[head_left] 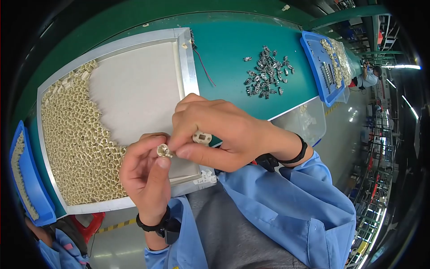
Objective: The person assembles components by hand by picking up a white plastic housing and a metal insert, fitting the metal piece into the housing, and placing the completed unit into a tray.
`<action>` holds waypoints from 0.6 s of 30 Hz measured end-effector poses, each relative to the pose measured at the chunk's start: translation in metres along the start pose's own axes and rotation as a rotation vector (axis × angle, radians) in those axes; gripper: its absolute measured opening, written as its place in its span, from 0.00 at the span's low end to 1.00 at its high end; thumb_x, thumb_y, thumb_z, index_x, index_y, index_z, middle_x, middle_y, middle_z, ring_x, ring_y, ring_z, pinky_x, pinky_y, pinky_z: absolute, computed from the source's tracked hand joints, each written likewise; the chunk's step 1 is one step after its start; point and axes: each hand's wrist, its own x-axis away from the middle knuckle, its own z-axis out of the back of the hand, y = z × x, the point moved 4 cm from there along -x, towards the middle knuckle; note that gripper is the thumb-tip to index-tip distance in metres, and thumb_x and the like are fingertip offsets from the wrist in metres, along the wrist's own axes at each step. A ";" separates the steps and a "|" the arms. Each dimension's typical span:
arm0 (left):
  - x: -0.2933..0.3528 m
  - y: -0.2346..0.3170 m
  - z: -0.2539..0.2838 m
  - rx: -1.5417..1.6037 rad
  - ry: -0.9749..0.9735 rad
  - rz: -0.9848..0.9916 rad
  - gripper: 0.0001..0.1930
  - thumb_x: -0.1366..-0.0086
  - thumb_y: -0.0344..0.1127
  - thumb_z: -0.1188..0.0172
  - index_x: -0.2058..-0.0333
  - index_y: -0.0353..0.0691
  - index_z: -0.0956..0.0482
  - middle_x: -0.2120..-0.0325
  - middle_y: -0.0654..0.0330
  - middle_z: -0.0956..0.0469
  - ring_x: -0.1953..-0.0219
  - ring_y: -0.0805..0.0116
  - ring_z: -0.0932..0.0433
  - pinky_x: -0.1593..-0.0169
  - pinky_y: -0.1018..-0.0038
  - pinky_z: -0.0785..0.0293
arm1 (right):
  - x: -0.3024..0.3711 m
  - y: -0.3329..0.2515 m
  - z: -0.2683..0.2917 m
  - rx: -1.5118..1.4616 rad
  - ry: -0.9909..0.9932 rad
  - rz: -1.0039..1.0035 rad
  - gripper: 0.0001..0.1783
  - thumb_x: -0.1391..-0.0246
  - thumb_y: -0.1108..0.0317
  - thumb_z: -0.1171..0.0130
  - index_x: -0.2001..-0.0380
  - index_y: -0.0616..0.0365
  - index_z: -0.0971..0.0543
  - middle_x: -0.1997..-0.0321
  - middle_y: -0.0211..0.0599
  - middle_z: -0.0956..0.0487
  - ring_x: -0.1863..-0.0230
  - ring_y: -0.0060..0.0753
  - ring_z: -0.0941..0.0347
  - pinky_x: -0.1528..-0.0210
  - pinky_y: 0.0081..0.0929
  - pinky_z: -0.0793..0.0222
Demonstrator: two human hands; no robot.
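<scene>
My left hand [145,172] pinches a small cream round part [163,151], maybe ceramic or plastic, between thumb and fingers; its hollow side faces up. My right hand [219,130] reaches over from the right, its thumb and forefinger closed at the edge of that part. What those fingertips grip is too small to make out. A second cream part [202,137], with a rectangular opening and holes, is tucked in my right hand behind the thumb. Under both hands lies a metal-framed tray [134,80], its left portion packed with rows of similar cream parts [83,148].
Small shiny metal pieces [267,74] lie heaped on the green tabletop [224,45]. A red wire [204,67] lies by the frame. Blue trays with parts stand at the far right [309,54] and far left [33,179]. A clear bin [313,121] sits beside the table. Another person's sleeve [49,253] shows lower left.
</scene>
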 end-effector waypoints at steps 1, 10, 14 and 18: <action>0.001 -0.001 0.001 0.017 0.001 0.016 0.14 0.34 0.23 0.40 0.50 0.26 0.25 0.55 0.49 0.23 0.55 0.66 0.22 0.48 0.71 0.26 | -0.001 -0.001 0.001 0.041 0.027 0.041 0.12 0.45 0.76 0.36 0.57 0.61 0.21 0.74 0.30 0.25 0.73 0.32 0.32 0.63 0.30 0.35; -0.004 0.008 -0.003 -0.105 -0.012 0.003 0.14 0.34 0.23 0.41 0.50 0.27 0.23 0.55 0.50 0.23 0.56 0.64 0.22 0.49 0.72 0.26 | -0.005 -0.005 0.021 0.131 -0.046 0.091 0.06 0.49 0.75 0.32 0.66 0.60 0.16 0.77 0.28 0.25 0.77 0.31 0.34 0.65 0.33 0.38; -0.004 0.014 -0.001 -0.218 -0.063 -0.079 0.14 0.35 0.22 0.41 0.50 0.27 0.22 0.55 0.49 0.24 0.56 0.64 0.22 0.50 0.72 0.27 | -0.015 -0.013 0.029 0.107 -0.071 0.085 0.07 0.50 0.75 0.30 0.66 0.60 0.16 0.77 0.29 0.23 0.77 0.31 0.33 0.64 0.34 0.37; -0.001 0.022 0.001 -0.263 -0.088 -0.117 0.14 0.35 0.20 0.41 0.51 0.26 0.21 0.55 0.48 0.24 0.55 0.64 0.23 0.51 0.72 0.27 | -0.022 -0.018 0.019 0.043 -0.035 0.172 0.07 0.50 0.74 0.29 0.67 0.60 0.15 0.77 0.29 0.22 0.77 0.31 0.32 0.62 0.33 0.38</action>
